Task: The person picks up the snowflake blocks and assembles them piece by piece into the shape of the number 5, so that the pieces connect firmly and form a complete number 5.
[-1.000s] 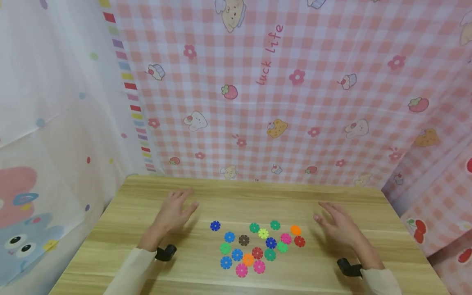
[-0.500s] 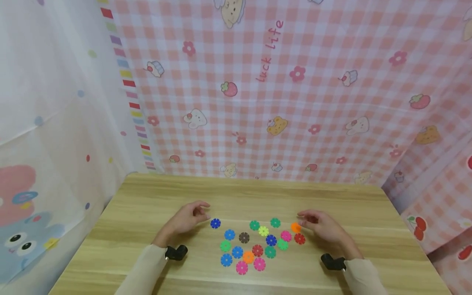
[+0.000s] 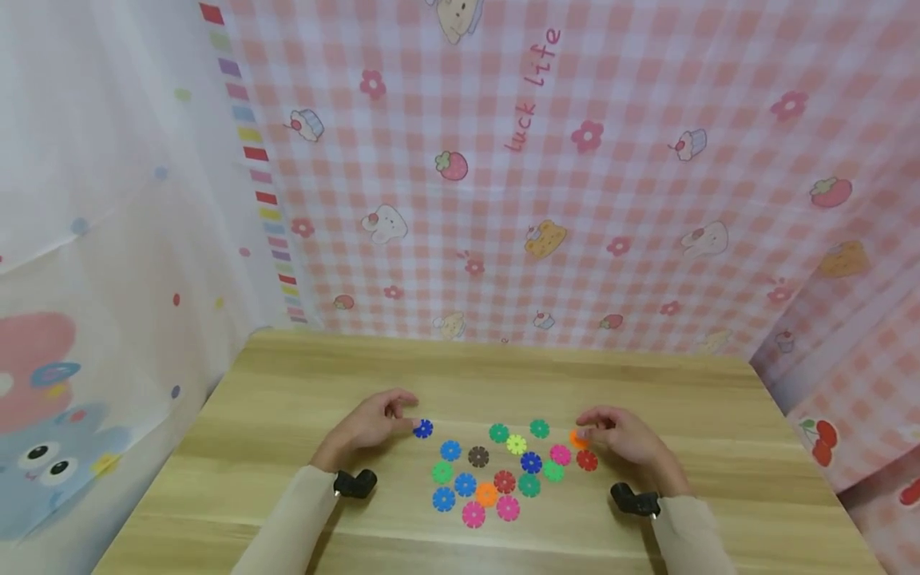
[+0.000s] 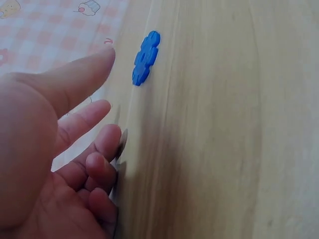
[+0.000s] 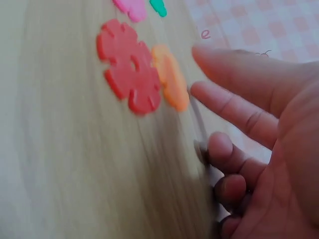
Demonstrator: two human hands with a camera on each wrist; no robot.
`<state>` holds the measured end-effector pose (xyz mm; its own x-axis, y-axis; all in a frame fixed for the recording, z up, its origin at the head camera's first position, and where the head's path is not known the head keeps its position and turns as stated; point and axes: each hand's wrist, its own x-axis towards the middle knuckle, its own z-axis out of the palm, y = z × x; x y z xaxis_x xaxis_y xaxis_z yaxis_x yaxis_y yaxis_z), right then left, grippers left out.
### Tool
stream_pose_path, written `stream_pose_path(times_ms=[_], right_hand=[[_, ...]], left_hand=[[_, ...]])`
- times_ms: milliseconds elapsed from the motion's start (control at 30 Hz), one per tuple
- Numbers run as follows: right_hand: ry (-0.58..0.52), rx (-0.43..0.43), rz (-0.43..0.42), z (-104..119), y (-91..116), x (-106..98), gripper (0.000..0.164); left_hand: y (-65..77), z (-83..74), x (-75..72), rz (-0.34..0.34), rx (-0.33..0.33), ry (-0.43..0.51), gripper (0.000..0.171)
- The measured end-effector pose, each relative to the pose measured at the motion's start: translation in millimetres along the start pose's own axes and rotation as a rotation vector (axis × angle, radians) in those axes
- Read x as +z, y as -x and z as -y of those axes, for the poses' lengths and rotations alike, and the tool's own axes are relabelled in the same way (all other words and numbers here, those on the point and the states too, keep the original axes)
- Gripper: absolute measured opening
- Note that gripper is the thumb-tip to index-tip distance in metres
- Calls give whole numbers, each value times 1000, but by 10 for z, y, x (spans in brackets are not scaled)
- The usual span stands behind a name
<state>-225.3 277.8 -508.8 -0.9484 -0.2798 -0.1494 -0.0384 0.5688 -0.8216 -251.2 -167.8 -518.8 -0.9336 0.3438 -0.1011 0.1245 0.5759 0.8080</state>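
My left hand is beside a dark blue notched plastic disc, its thumb tip overlapping the disc's edge in the head view. In the left wrist view that blue disc lies flat, apart from the thumb and extended index finger, while the other fingers curl loosely. At the right end of the group, my right hand hovers close to an orange disc. The right wrist view has this orange disc against a red disc, with the thumb and index finger spread just beyond. Neither hand holds anything.
Several more notched discs in blue, green, pink, brown, yellow and red, such as a brown disc, lie between the hands on the wooden table. Checked pink cloth hangs behind the table's far edge. Pale fabric hangs at left.
Both hands have come inward from the table's sides, left hand toward the dark blue disc, right hand toward the orange one. Their fingers have drawn in. The discs have stayed in place.
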Motion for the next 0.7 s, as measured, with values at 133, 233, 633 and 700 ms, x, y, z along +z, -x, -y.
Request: stream_pose_path(times_ms=[133,233,633,700], right_hand=[[-16,29,-29,20,-27,-19,26],[-29,41,-27,34,-46,-19,29],[22,29,-95,7,-46,80,20],[28,32,-105,-5,-32,112,18]], left_hand=[[-47,-47,0,-4,-3,-30,37],[-47,-56,8,-8,-20,-40,36],[1,-82,137,-73,-11,-117,24],[19,-86,155,-90,-35,-130,19]])
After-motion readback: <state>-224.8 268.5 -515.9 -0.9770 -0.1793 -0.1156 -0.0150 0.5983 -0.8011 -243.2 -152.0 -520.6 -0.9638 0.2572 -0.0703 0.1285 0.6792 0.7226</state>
